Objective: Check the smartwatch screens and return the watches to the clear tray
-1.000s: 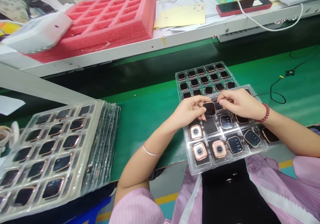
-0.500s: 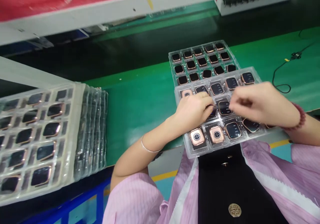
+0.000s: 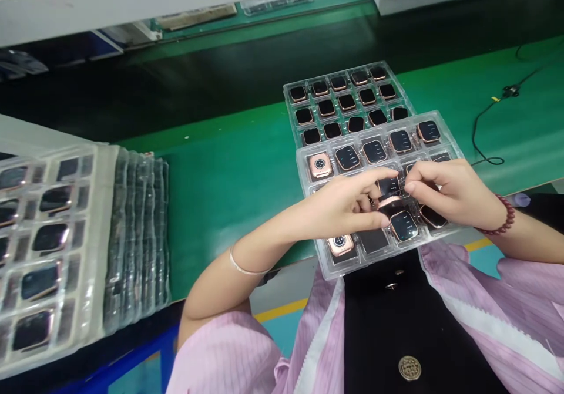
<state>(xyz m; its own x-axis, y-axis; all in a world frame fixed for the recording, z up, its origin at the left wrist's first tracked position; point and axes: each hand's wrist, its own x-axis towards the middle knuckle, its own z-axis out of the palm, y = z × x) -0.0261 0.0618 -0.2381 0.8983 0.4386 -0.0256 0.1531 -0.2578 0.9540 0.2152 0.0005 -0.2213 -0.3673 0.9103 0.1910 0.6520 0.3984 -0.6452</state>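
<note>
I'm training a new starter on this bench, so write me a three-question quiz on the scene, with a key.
1. What circles the wrist of the right hand?
A, a plain bangle; B, red beads; C, a green cord.
2. True or false: the watches in the far tray lie backs up.
3. Fill in: of the two trays before the person, the left hand is over the ____ one (nearer or farther).

Key
1. B.
2. False: in the far tray, the watches show dark faces.
3. Nearer.
</note>
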